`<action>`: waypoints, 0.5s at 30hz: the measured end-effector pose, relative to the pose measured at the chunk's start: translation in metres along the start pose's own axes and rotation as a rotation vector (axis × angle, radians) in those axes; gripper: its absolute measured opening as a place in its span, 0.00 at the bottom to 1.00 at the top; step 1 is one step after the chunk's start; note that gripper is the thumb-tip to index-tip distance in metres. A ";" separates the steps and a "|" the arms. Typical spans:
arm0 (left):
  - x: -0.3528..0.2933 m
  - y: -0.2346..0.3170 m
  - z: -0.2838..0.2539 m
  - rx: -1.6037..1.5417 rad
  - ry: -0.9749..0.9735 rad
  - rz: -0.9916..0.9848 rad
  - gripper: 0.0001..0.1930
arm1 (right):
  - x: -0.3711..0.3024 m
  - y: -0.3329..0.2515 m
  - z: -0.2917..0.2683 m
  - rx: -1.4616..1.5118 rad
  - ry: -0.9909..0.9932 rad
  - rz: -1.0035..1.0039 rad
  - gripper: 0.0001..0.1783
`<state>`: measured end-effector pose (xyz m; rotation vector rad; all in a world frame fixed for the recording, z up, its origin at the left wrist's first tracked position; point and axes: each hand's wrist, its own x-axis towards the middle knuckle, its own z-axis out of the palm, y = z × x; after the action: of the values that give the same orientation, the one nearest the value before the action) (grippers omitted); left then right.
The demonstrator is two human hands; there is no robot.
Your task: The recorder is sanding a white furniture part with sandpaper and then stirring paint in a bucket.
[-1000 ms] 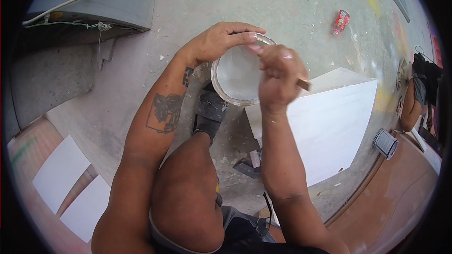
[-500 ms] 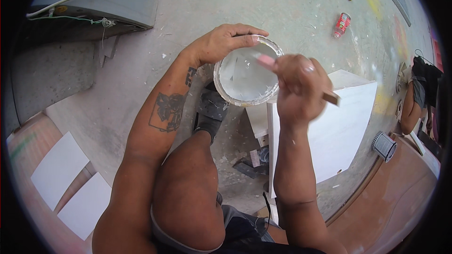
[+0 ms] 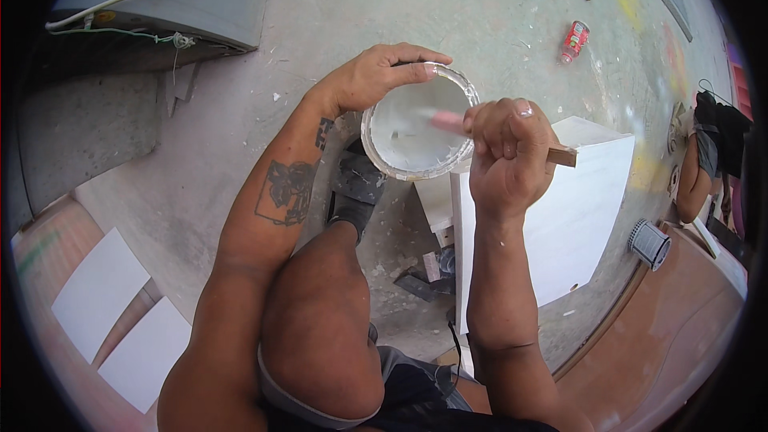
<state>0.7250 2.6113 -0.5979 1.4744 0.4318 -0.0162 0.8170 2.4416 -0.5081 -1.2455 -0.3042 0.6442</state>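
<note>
A round bucket (image 3: 416, 174) with a paint-crusted rim stands slightly left of my raised right fist, with white paint-like liquid (image 3: 408, 132) inside. My left hand (image 3: 384, 78) grips its far rim, thumb on the edge and fingers along the outside. Closed around a wooden stick (image 3: 565, 157) is my right hand (image 3: 512, 152), held above the bucket's right edge. The stick's pinkish part (image 3: 448, 121) points over the bucket's opening, and its lower end is smeared by motion. My fist hides the middle of the stick.
Right of the bucket stands a white panelled box (image 3: 552, 216). A red-labelled bottle (image 3: 574, 40) lies on the floor beyond. At right are a small can (image 3: 650, 244) and another person's arm (image 3: 691, 188). White boards (image 3: 100, 292) lie at left; a grey cabinet (image 3: 192, 0) is at upper left.
My right hand and the stick have shifted slightly, the pinkish part now lower and further left over the bucket. My left hand keeps its hold on the rim.
</note>
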 end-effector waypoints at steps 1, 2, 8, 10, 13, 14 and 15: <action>0.001 -0.001 0.000 0.010 0.003 0.008 0.20 | 0.004 0.004 0.000 -0.036 -0.020 -0.073 0.21; 0.003 -0.002 0.000 0.022 0.005 0.017 0.20 | 0.008 0.010 -0.002 -0.071 -0.041 -0.149 0.21; 0.002 0.008 0.000 0.014 0.012 -0.033 0.20 | -0.005 0.051 -0.021 -0.414 0.009 -0.057 0.19; 0.003 0.004 -0.002 -0.010 0.014 -0.020 0.20 | -0.013 0.053 -0.020 -0.335 0.121 0.011 0.20; 0.005 0.000 -0.002 -0.017 0.007 0.016 0.19 | -0.014 0.053 -0.011 -0.028 0.312 0.077 0.21; 0.006 -0.001 -0.001 -0.001 0.006 0.029 0.19 | -0.013 0.054 -0.011 -0.028 0.319 0.067 0.21; 0.004 -0.002 -0.001 0.000 -0.002 0.037 0.19 | -0.012 0.058 -0.012 0.112 0.336 0.101 0.22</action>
<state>0.7282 2.6129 -0.6015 1.4819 0.4029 0.0115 0.7979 2.4352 -0.5646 -1.2427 0.0733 0.5193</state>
